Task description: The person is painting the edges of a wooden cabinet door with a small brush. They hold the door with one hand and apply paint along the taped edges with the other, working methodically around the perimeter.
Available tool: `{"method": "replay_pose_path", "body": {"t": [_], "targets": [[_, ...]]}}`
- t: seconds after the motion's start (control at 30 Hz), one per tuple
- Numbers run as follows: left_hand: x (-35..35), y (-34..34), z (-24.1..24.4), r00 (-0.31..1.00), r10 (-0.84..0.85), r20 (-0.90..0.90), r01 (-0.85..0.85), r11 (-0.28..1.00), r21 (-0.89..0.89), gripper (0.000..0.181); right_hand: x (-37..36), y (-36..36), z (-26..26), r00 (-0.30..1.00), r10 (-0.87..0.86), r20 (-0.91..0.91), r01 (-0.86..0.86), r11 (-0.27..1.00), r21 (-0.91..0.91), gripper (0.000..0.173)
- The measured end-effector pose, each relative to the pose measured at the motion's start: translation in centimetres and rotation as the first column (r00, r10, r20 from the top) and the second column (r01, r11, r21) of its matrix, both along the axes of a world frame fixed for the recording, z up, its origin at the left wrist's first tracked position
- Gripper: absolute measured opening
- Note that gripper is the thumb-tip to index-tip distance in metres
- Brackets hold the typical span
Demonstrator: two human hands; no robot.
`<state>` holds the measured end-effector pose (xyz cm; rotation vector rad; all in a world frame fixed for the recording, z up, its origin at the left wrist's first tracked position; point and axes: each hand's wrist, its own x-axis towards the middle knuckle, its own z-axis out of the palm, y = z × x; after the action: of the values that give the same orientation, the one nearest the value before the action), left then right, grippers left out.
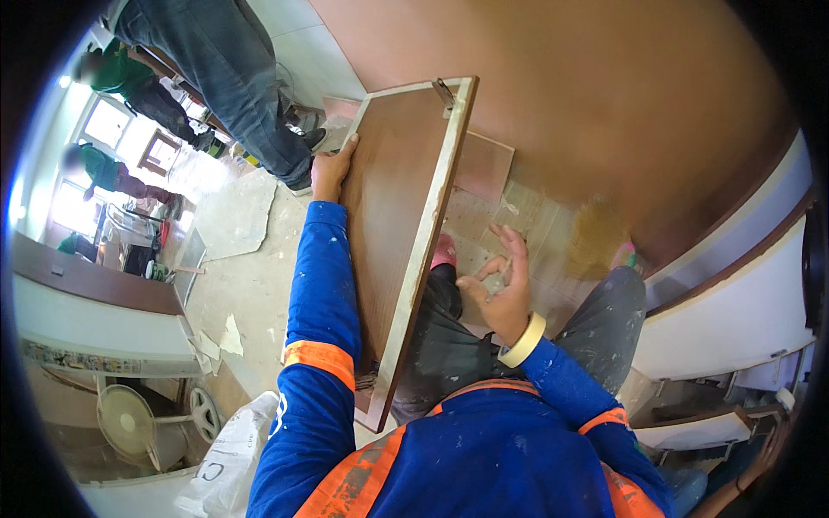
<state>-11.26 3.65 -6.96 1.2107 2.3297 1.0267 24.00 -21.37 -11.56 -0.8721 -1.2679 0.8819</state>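
My left hand (331, 171) grips the far long edge of a brown wood-grain cabinet door (401, 188), thumb on its face. The door stands tilted in front of me, bordered by a pale strip. One metal hinge (443, 94) sits at its upper corner, and another hinge (366, 381) is near its lower end. To the right of the door, my right hand (508, 301) is raised over my lap, fingers curled and apart, slightly blurred. I see nothing clearly held in it. A roll of pale masking tape (523, 343) encircles my right wrist.
A co-worker's jeans-clad legs (220, 84) stand just beyond the door. Large brown panelling (583, 71) rises ahead. Board sheeting (236, 213) and torn scraps (230, 337) cover some floor. A fan (126, 414) and white sack (230, 447) lie left; another person's arm (754, 469) shows lower right.
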Motion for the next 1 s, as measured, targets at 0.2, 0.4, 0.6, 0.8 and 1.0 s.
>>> {"method": "replay_pose_path", "body": {"t": [0.2, 0.4, 0.6, 0.8, 1.0], "targets": [[1.0, -0.5, 0.8, 0.995, 0.004, -0.103, -0.012, 0.997, -0.074, 0.104, 6.7, 0.8, -2.2, 0.927, -0.177, 0.331, 0.203, 0.978, -0.045, 0.101], [1.1, -0.4, 0.9, 0.999, 0.024, -0.027, -0.027, 0.991, -0.13, 0.106, 19.6, -0.4, -2.9, 0.401, -0.133, 0.906, 0.236, 0.971, 0.038, 0.109], [-0.5, -0.2, -0.6, 0.996, 0.059, -0.064, -0.067, 0.988, -0.142, 0.115, 24.2, -3.6, -3.0, 0.373, -0.004, 0.928, 0.196, 0.978, -0.074, 0.108], [-0.3, -2.3, 1.0, 0.987, 0.158, -0.035, -0.161, 0.968, -0.193, 0.123, 24.8, -4.1, -2.8, 0.445, -0.077, 0.892, 0.264, 0.963, -0.049, 0.054], [-2.2, -4.9, 1.8, 0.942, 0.332, -0.049, -0.334, 0.94, -0.062, 0.12, 18.9, -2.4, 1.8, 0.717, -0.143, 0.683, 0.112, 0.99, 0.09, 0.044]]}}
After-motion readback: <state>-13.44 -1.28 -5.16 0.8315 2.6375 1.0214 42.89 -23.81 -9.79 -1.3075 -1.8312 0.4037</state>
